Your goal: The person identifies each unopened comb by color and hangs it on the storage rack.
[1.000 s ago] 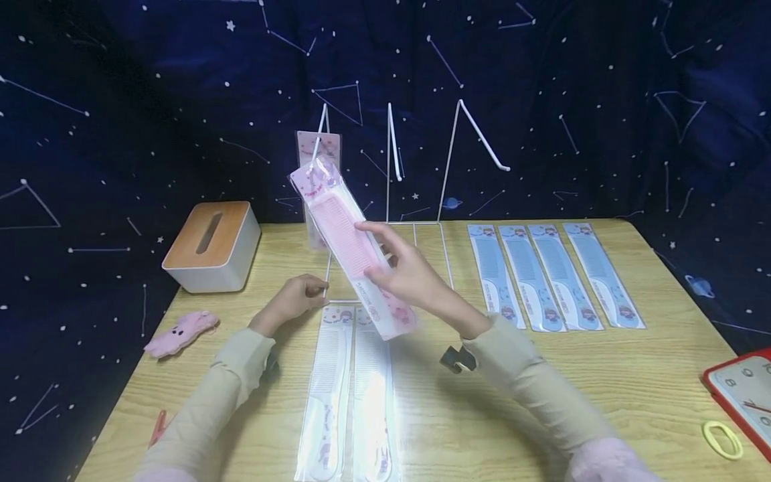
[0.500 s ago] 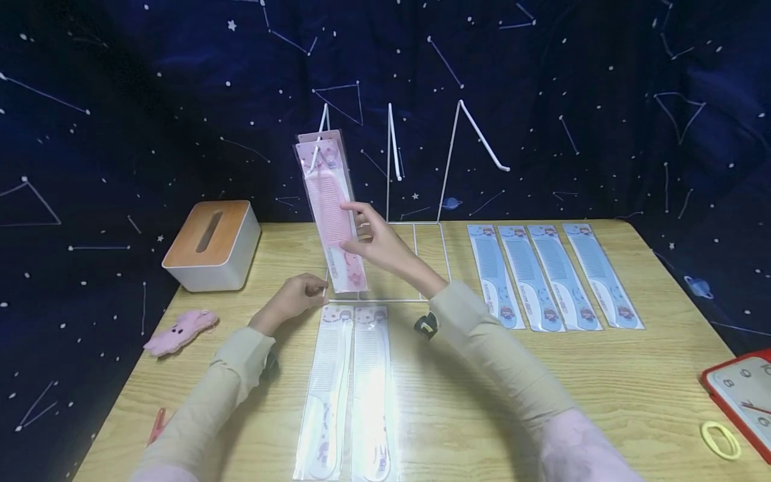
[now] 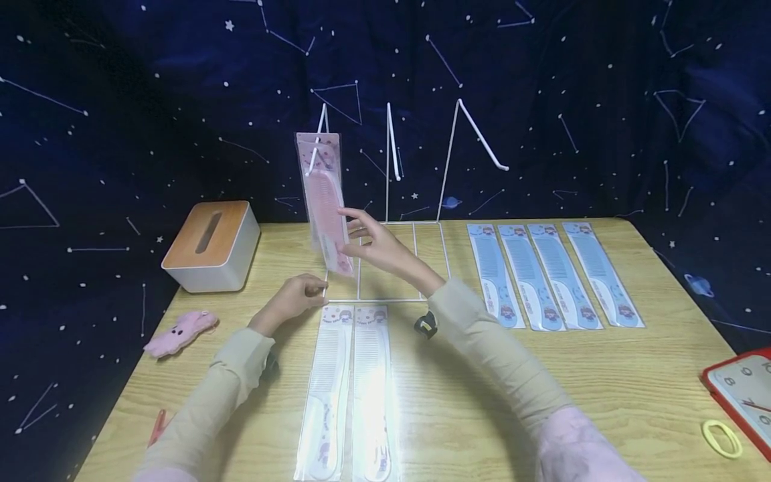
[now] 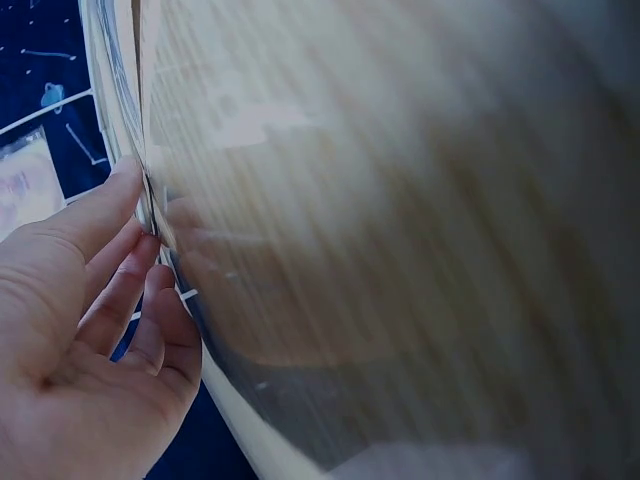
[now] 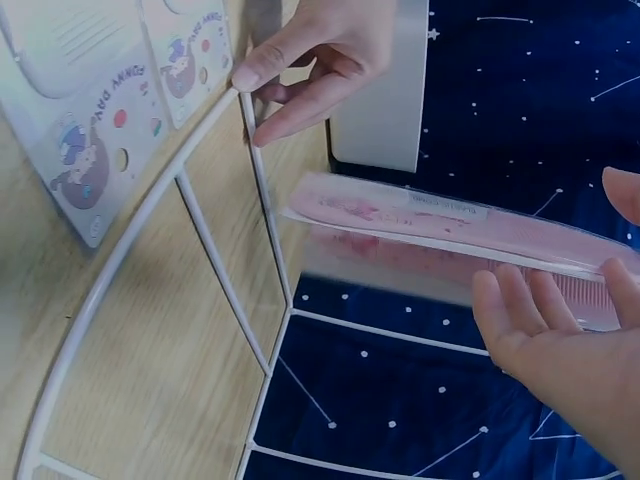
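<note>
A pink packaged comb (image 3: 327, 214) hangs from the left hook of a white wire rack (image 3: 415, 264), in front of another pink package (image 3: 302, 142). Beside its right edge is my right hand (image 3: 385, 249), fingers parted and loosely bent. In the right wrist view, fingers and thumb lie on either side of the comb without gripping; whether a fingertip touches is unclear. My left hand (image 3: 292, 304) pinches the rack's front left corner between thumb and fingers. Two white packaged combs (image 3: 325, 381) lie on the table before the rack.
Several blue packaged combs (image 3: 524, 278) lie in a row at right. A wooden-lidded tissue box (image 3: 211, 246) and a pink plush toy (image 3: 181, 333) stand at left. A red clip (image 3: 158, 427), a yellow ring (image 3: 721, 439) and a red-framed clock (image 3: 743, 395) lie near the edges.
The pink comb went from tilted in my right hand to hanging on the left hook, sliding back along it. My right hand moved left with it and loosened. The left hand stayed.
</note>
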Motion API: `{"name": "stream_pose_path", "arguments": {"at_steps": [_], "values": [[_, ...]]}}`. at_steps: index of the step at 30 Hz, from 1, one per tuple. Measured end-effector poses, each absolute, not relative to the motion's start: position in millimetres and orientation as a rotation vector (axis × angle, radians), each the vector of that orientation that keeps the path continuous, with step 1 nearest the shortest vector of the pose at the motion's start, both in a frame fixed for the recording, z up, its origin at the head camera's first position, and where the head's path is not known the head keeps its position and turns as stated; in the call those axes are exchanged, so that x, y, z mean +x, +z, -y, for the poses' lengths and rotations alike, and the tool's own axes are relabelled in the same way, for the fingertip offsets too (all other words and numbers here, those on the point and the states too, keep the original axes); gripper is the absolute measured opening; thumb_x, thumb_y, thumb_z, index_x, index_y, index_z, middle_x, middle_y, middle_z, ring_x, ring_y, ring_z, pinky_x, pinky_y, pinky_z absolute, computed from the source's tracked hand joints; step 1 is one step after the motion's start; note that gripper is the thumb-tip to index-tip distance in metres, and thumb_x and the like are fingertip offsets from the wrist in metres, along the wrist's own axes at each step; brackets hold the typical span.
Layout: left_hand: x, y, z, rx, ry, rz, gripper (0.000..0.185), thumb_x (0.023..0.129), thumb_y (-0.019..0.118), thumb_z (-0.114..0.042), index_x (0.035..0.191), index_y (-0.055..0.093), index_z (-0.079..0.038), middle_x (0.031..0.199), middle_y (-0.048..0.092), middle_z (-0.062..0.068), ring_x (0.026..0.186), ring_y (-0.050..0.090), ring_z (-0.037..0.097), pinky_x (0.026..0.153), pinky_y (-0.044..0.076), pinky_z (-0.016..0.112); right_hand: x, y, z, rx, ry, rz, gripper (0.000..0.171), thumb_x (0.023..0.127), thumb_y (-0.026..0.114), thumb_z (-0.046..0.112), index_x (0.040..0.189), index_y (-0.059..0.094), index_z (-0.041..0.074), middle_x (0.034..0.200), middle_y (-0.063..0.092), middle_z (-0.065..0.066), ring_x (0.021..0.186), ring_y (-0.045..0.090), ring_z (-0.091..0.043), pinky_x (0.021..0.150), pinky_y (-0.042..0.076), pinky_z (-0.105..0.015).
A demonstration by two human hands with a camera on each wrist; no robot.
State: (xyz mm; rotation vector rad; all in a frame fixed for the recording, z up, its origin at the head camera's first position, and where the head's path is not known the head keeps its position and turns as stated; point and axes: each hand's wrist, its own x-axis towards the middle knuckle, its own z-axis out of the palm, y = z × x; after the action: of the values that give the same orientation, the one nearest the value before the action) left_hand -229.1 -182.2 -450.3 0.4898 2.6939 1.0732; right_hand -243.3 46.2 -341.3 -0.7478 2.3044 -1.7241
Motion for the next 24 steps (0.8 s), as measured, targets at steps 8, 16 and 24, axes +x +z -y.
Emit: {"name": "stream_pose_path", "arguments": {"at_steps": [8, 16, 24], "values": [[-229, -450, 181, 0.478, 1.067, -2.688, 0.039, 0.087, 0.068, -0.011, 0.122, 0.059, 0.004, 0.122, 0.059, 0.019, 0.113, 0.055, 0.037, 0.100, 0.046, 0.048, -228, -351, -56, -0.775, -1.645, -2.388, 0.056, 0.090, 0.064, 0.013, 0.142, 0.041, 0.014, 0.128, 0.053, -0.017, 0.113, 0.053, -0.034, 0.093, 0.051, -0.039], [-229, -447, 180, 0.477, 1.043, -2.693, 0.039, 0.088, 0.066, -0.010, 0.123, 0.058, 0.005, 0.125, 0.057, 0.020, 0.112, 0.055, 0.036, 0.099, 0.046, 0.048, -188, -370, -73, -0.760, -1.482, -2.485, 0.057, 0.088, 0.067, 0.018, 0.138, 0.044, 0.007, 0.124, 0.055, -0.020, 0.111, 0.054, -0.038, 0.095, 0.048, -0.049], [-227, -445, 179, 0.473, 1.026, -2.700, 0.039, 0.088, 0.066, -0.010, 0.123, 0.059, 0.005, 0.122, 0.059, 0.019, 0.110, 0.055, 0.036, 0.098, 0.047, 0.048, -144, -404, -93, -0.657, -1.337, -2.428, 0.056, 0.089, 0.066, 0.025, 0.138, 0.044, 0.007, 0.127, 0.053, -0.019, 0.113, 0.054, -0.035, 0.094, 0.049, -0.047]]}}
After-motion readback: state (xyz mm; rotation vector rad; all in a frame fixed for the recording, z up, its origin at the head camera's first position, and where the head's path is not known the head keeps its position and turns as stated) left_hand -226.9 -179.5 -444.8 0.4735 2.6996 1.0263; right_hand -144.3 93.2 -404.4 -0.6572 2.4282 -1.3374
